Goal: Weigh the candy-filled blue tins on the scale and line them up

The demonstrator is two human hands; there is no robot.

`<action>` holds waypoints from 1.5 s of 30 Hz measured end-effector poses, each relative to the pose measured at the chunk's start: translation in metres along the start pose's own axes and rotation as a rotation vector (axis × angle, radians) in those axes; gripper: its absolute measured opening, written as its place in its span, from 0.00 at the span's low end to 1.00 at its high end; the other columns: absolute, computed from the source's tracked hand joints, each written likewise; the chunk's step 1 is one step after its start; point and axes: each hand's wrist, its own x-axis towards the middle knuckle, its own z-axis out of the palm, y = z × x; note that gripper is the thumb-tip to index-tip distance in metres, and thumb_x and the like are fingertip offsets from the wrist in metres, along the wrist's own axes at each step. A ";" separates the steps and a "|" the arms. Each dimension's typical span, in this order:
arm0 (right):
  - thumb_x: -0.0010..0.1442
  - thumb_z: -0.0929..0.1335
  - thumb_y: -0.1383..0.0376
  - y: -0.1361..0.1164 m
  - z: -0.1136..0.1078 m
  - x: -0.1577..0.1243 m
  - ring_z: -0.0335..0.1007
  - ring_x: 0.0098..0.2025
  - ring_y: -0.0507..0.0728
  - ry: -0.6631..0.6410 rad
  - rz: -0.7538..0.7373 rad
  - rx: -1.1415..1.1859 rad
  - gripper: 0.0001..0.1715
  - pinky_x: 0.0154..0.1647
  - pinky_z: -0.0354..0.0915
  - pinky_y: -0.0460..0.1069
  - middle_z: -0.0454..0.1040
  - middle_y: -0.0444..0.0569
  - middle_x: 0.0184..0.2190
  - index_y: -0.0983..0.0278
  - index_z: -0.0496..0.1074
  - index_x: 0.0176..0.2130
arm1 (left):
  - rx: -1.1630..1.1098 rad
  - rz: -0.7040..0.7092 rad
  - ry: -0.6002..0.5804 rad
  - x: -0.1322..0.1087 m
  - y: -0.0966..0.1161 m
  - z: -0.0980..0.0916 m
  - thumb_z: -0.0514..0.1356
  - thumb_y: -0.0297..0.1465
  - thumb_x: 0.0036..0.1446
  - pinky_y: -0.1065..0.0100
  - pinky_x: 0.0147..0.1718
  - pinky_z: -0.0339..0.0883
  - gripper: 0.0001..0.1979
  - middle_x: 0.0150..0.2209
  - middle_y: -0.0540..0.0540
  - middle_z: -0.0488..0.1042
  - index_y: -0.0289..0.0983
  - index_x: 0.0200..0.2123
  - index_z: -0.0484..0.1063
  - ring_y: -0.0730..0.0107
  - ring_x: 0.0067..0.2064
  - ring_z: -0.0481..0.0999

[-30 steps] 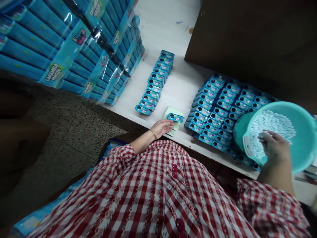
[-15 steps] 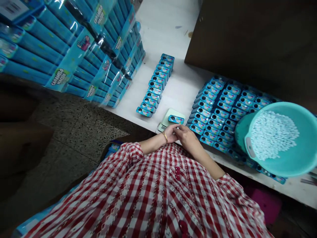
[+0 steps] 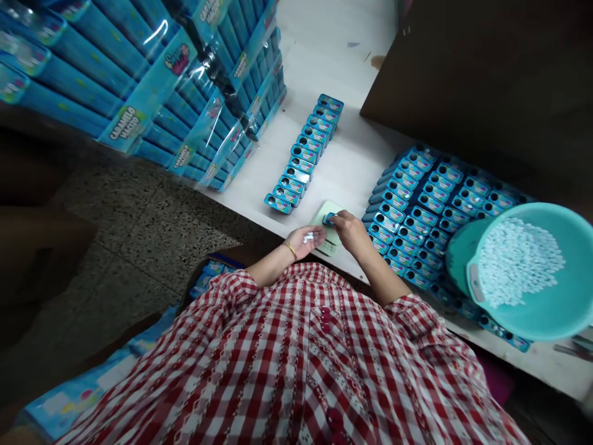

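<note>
Parted from my left hand (image 3: 299,245), my right hand (image 3: 351,231) had moved to pinch the small blue box (image 3: 328,218) at the pale green scale (image 3: 330,206). My left palm lay open, slightly cupped, likely so its white pellets (image 3: 308,237) wouldn't roll off.

Through the head camera I view a red-and-white checked garment (image 3: 269,358) with lengthwise patterned stripes, dark-red ornaments (image 3: 325,320) down its front, matching sleeves (image 3: 234,286) ending on the forearms, and a gold-coloured bangle (image 3: 291,250) at the left wrist.
</note>
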 end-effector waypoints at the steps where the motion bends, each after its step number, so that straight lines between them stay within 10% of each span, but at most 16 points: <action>1: 0.59 0.61 0.70 0.001 0.001 0.001 0.67 0.39 0.56 0.013 0.006 0.011 0.16 0.35 0.62 0.47 0.71 0.51 0.40 0.60 0.74 0.43 | -0.004 0.006 0.004 -0.001 0.001 -0.003 0.52 0.23 0.57 0.71 0.32 0.69 0.10 0.27 0.40 0.75 0.28 0.29 0.73 0.72 0.29 0.75; 45: 0.59 0.62 0.67 0.015 0.006 -0.007 0.71 0.41 0.55 0.238 0.043 0.282 0.16 0.44 0.66 0.49 0.75 0.49 0.40 0.60 0.75 0.43 | -0.106 0.129 0.100 -0.006 0.009 -0.051 0.53 0.23 0.56 0.74 0.32 0.71 0.08 0.25 0.43 0.74 0.29 0.32 0.72 0.74 0.29 0.75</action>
